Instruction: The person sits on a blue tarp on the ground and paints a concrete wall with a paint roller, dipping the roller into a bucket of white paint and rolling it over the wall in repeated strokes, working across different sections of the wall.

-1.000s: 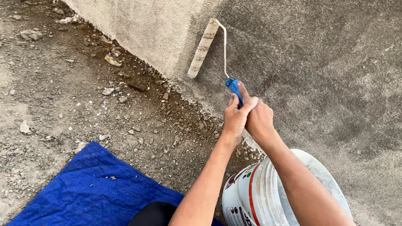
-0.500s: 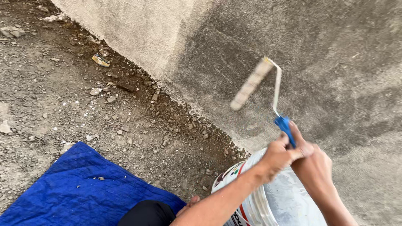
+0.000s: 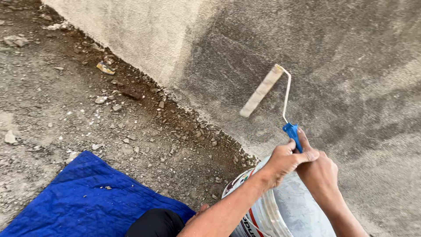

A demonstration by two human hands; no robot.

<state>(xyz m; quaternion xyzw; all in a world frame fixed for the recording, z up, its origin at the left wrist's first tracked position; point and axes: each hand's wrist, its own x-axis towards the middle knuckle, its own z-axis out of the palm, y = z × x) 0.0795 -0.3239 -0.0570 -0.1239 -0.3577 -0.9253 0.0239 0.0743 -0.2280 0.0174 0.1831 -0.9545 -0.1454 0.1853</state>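
While both hands grip the blue handle, left hand point(image 3: 285, 160) overlapping right hand point(image 3: 320, 173), we hold the paint roller point(image 3: 262, 91) against the wall point(image 3: 351, 66) at 11 o'clock from them; bucket point(image 3: 263, 215) sits at 6 o'clock.

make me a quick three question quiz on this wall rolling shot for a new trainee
1. True or false: both hands grip the blue handle of the paint roller.
2. What lies on the ground at the lower left? A) a blue cloth B) a wooden ladder C) a red toolbox
3. Fill in: the white bucket sits just below the ____.

Key:
1. True: the left hand and the right hand close together on the handle.
2. A: the blue cloth lies on the gravel ground.
3. Hands; it stands by the foot of the grey wall.
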